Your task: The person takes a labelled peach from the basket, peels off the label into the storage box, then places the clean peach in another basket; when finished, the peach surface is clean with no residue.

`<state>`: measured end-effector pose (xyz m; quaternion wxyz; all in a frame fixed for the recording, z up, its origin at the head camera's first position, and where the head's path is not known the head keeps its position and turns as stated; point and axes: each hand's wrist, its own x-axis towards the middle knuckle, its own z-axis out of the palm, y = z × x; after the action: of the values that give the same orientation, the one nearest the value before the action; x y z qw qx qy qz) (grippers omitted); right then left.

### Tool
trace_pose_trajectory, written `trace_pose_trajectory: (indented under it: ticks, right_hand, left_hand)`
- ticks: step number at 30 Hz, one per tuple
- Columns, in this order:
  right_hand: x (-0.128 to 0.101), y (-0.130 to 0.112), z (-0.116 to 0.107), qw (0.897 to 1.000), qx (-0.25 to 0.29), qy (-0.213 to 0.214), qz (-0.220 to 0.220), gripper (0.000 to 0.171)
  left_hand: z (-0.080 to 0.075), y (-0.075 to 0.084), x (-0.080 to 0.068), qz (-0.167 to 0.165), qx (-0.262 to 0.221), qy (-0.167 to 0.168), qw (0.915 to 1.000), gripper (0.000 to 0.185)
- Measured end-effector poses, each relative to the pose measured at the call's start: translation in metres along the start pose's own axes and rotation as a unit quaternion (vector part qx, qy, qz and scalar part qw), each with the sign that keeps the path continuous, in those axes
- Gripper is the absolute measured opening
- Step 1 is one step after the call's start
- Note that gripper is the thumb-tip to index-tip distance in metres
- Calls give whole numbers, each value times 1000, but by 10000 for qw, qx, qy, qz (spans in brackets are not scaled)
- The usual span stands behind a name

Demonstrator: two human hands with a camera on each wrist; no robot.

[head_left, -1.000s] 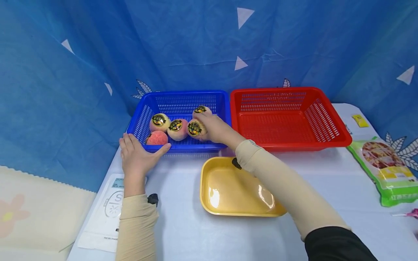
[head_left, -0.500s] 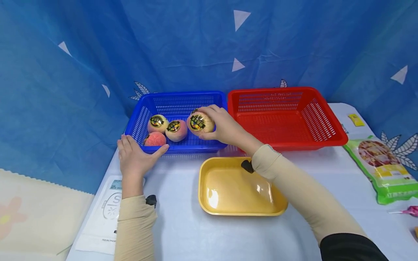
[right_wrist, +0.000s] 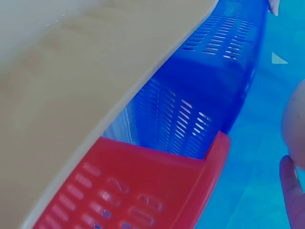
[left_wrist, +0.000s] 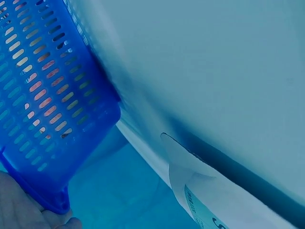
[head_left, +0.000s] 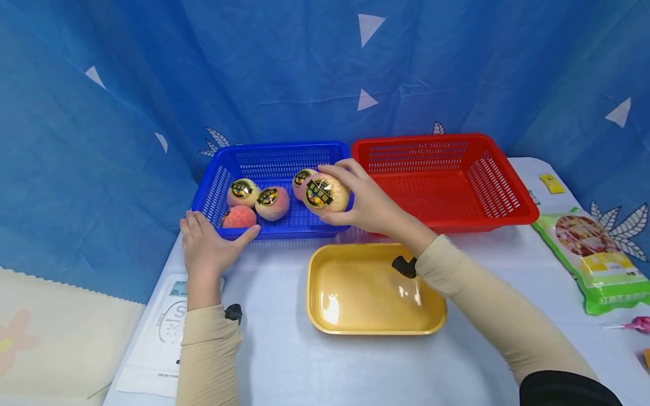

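My right hand (head_left: 368, 197) grips a peach (head_left: 325, 194) with a black round label, held above the right part of the blue basket (head_left: 284, 230). In the right wrist view the peach (right_wrist: 295, 126) is cut by the right edge, one finger (right_wrist: 290, 191) against it. Inside the basket lie a labelled peach (head_left: 244, 192), a second labelled peach (head_left: 272, 203), a redder fruit (head_left: 240, 217) without a visible label, and another peach (head_left: 302, 179) partly hidden behind the held one. My left hand (head_left: 208, 248) rests on the basket's front left corner, thumb stretched along the rim.
Right of the blue basket stands a red basket (head_left: 426, 227). A yellow tray (head_left: 376, 293) lies in front. White packaging (head_left: 157, 344) is at left. A green food bag (head_left: 594, 259), a small yellow packet (head_left: 552, 184) and a lollipop (head_left: 637, 324) lie at right.
My right hand has lifted one peach from the blue basket and moved it slightly right, uncovering the peach behind. My left hand stays on the basket corner.
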<state>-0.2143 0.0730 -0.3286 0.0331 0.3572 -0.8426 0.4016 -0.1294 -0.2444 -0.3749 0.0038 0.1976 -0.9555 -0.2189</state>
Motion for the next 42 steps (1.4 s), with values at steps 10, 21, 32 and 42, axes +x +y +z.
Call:
trace_pose_trajectory:
  ticks: [10,21,32,42]
  right_hand:
    - [-21,3,-13,9992,278,273,115,76]
    - [-48,7,-27,9971,335,600,320,81]
    - [-68,8,-39,9949,213,842,518,82]
    - [-83,12,-42,9941,35,836,685,83]
  left_hand:
    - [2,-1,1,58,-54,33,10000,142]
    - [2,-2,1,5,-96,83,9999,142]
    - [-1,5,-1,-48,-157,136,9998,138]
    - [-8,46,-24,950,-346,1012,9897,99]
